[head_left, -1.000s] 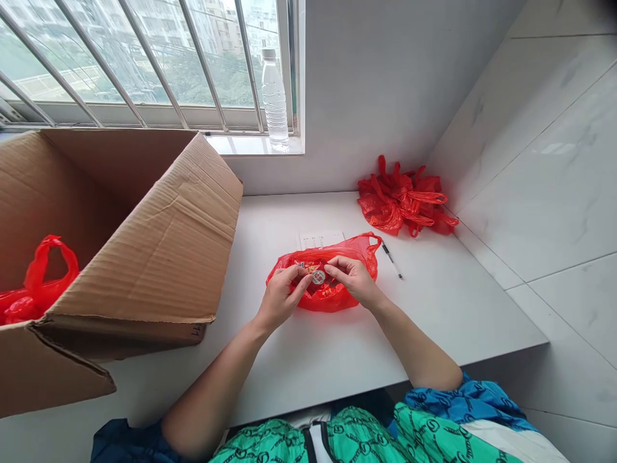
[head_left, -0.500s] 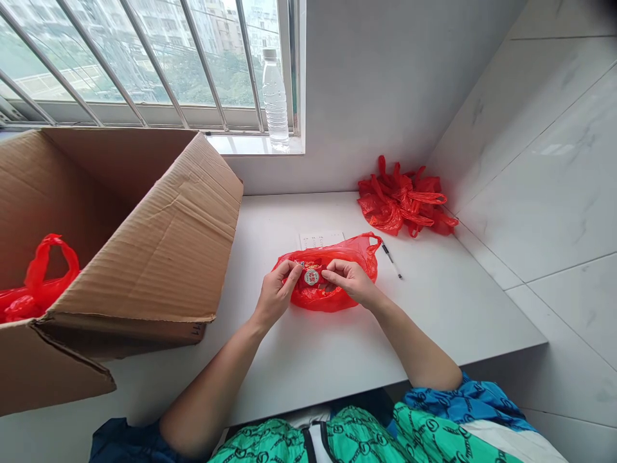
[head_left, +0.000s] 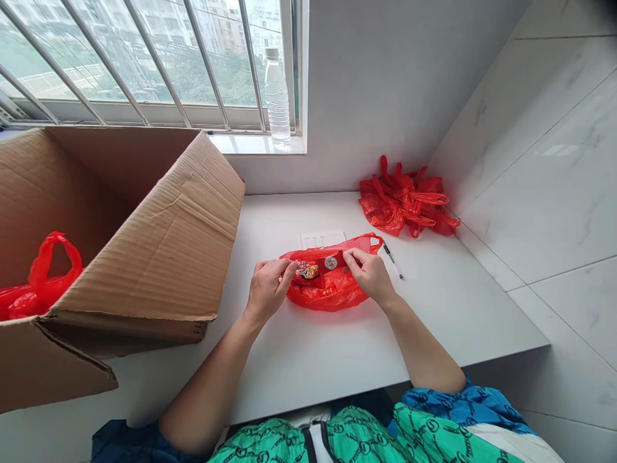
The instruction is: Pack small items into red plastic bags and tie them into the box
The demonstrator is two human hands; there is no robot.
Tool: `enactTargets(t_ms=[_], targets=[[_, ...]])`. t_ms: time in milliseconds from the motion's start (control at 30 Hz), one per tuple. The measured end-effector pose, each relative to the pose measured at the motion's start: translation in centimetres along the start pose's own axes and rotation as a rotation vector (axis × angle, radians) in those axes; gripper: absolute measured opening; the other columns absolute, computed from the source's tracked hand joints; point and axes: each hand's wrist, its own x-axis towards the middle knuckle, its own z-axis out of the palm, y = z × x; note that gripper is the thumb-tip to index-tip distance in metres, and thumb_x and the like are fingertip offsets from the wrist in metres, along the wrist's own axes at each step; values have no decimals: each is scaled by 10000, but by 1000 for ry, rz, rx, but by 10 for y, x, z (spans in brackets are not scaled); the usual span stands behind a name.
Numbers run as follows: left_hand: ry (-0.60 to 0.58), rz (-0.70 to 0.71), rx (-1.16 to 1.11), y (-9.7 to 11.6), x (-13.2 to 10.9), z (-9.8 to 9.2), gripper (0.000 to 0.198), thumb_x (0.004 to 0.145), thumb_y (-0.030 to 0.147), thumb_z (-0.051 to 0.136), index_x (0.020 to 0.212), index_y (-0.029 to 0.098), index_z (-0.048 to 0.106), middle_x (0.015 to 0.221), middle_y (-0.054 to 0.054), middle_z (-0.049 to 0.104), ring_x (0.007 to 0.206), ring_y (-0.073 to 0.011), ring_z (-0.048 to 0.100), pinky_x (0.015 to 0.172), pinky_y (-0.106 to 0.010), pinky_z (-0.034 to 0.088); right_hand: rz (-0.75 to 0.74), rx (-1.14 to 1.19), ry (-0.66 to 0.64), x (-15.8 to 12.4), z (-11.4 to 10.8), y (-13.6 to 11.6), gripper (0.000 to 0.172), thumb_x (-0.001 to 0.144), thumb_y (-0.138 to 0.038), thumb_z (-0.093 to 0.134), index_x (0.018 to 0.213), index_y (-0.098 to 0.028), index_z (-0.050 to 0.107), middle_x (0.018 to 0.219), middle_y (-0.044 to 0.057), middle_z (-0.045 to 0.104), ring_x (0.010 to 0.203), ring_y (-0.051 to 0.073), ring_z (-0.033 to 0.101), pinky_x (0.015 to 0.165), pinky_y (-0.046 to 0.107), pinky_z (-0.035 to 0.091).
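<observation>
Stretched between my hands is a red printed snack packet [head_left: 308, 270], with a food picture on its left part and a round white emblem towards the right. I cannot tell whether it is one piece or two joined. My left hand [head_left: 270, 288] pinches its left end between thumb and fingers. The right end is pinched by my right hand [head_left: 372, 275]. Directly beneath the packet lies a thin red plastic bag [head_left: 332, 299] on the white table [head_left: 299, 360], its handle loop towards the back right. The bag's contents are hidden.
A large open cardboard box [head_left: 164, 244] stands at left, with a tied red bag [head_left: 48, 276] inside. Crumpled red bags [head_left: 407, 199] lie at the back right. A pen [head_left: 393, 259] and a paper slip [head_left: 322, 239] are by the bag. A water bottle [head_left: 277, 103] stands on the sill.
My hands have moved apart, the left to the left and the right to the right and slightly up. The packet now shows stretched out between them, with more of its print visible.
</observation>
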Motion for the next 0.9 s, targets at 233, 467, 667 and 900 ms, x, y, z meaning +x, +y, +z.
enactTargets(t_ms=[233, 467, 667, 900], targets=[[137, -110, 302, -11, 5, -12, 389, 957, 494, 474, 1162, 210, 643, 1122, -98, 637, 972, -244, 614, 845, -346, 418, -109, -407, 481, 8, -29, 15, 309, 978, -436, 468, 1048, -219, 678, 889, 48, 697, 764, 177, 624, 706, 291, 456], [-194, -489, 328, -10, -10, -30, 541, 876, 658, 474, 1026, 169, 651, 941, -122, 697, 818, -280, 661, 603, -290, 404, 179, -161, 279, 19, -53, 43, 463, 846, -622, 597, 1052, -210, 644, 1125, 102, 692, 899, 239, 664, 789, 385, 507], [-146, -287, 69, 12, -27, -43, 360, 896, 529, 539, 737, 208, 578, 644, 4, 608, 551, -144, 527, 500, -227, 329, 162, 133, 200, 17, -61, 34, 414, 773, -603, 687, 852, -198, 649, 903, 69, 716, 856, 226, 653, 845, 398, 506], [164, -167, -598, 61, 9, -86, 254, 841, 427, 702, 902, 190, 636, 804, -13, 635, 653, -115, 560, 565, -211, 455, -98, 615, 192, 31, -73, -26, 280, 869, -505, 609, 816, -237, 546, 1265, 68, 633, 1074, 228, 633, 929, 403, 507]])
